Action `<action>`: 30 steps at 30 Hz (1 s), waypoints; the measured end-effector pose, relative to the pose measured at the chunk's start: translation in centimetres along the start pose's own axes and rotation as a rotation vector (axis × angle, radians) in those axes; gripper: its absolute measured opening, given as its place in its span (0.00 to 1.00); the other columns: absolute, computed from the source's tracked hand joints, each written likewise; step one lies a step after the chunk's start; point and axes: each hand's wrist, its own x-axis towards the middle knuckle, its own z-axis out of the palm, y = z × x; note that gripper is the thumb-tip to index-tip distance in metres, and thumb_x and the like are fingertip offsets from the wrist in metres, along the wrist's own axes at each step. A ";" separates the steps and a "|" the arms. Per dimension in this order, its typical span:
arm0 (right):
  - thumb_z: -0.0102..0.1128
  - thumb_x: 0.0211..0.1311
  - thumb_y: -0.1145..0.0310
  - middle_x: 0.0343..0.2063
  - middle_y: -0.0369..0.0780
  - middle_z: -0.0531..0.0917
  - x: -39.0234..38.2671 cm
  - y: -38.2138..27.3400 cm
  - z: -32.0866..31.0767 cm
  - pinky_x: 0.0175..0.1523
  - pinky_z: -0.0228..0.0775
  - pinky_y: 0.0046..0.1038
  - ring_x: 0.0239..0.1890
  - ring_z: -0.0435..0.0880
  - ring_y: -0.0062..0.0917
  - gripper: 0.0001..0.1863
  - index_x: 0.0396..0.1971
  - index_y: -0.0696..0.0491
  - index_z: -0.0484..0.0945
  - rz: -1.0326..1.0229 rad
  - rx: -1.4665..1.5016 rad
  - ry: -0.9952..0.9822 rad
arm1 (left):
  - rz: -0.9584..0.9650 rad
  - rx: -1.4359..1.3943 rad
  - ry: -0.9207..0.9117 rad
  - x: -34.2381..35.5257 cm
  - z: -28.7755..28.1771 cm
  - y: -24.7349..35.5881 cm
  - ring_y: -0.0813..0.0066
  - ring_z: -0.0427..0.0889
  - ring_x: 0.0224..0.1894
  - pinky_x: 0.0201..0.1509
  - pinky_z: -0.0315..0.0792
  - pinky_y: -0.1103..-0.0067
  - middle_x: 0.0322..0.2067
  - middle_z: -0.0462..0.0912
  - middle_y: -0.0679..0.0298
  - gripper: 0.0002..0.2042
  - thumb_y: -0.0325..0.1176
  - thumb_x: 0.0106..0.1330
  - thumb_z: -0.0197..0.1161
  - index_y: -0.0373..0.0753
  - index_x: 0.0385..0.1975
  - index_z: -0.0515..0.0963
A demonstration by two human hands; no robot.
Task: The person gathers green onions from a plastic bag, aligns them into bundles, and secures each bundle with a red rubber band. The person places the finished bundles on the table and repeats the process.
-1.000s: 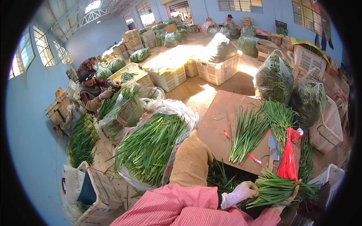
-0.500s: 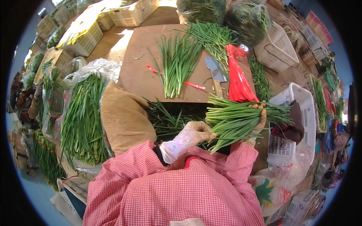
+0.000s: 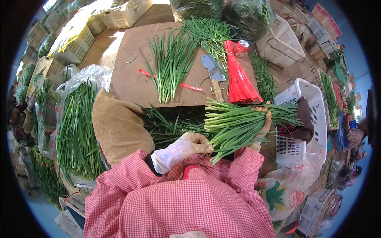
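My right hand (image 3: 266,119), gloved, wraps round a thick bunch of garlic chives (image 3: 234,121), holding it sideways at the table's near edge with the pale stalk ends toward the left. My left hand (image 3: 198,143), in a tan glove with a light flowered cuff, pinches at the lower stalk ends; its fingertips are partly hidden. Beyond, a smaller bunch of chives (image 3: 171,65) lies on the brown table (image 3: 127,47) across a red strip tie (image 3: 190,87). A cleaver (image 3: 213,68) with a wooden handle lies beside a sheaf of red ties (image 3: 241,77).
A red can (image 3: 241,47) stands by the ties, near a loose heap of chives (image 3: 208,33). White crates (image 3: 323,115) stand at the right. Left are a burlap-covered knee (image 3: 119,123) and a plastic bag of chives (image 3: 79,131). More leaves lie under the table edge.
The view has shifted, so the table and its things appear further left. Both hands stay at the bunch; the right fingers look slightly more spread over it.
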 end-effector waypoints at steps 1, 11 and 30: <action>0.61 0.74 0.59 0.40 0.29 0.81 0.0 0.0 -0.2 0.60 0.78 0.38 0.44 0.82 0.24 0.26 0.68 0.47 0.69 -0.009 -0.001 -0.012 | -0.006 0.012 -0.005 -0.2 -0.2 -0.1 0.81 0.82 0.37 0.46 0.76 0.82 0.32 0.86 0.67 0.06 0.28 0.67 0.70 0.33 0.33 0.83; 0.57 0.76 0.61 0.44 0.30 0.85 2.4 -6.0 -2.9 0.62 0.77 0.37 0.48 0.83 0.24 0.27 0.70 0.51 0.65 -0.006 0.062 -0.226 | 0.186 0.604 0.483 -3.6 -9.7 -2.2 0.72 0.86 0.34 0.43 0.80 0.75 0.32 0.87 0.59 0.07 0.29 0.57 0.75 0.35 0.31 0.85; 0.76 0.59 0.65 0.41 0.38 0.81 -6.6 2.5 12.7 0.61 0.78 0.34 0.50 0.83 0.31 0.44 0.72 0.57 0.63 0.353 -0.138 -0.405 | 0.353 -0.218 -0.422 1.3 -0.3 2.1 0.71 0.73 0.63 0.68 0.69 0.70 0.64 0.72 0.59 0.51 0.41 0.57 0.80 0.37 0.77 0.53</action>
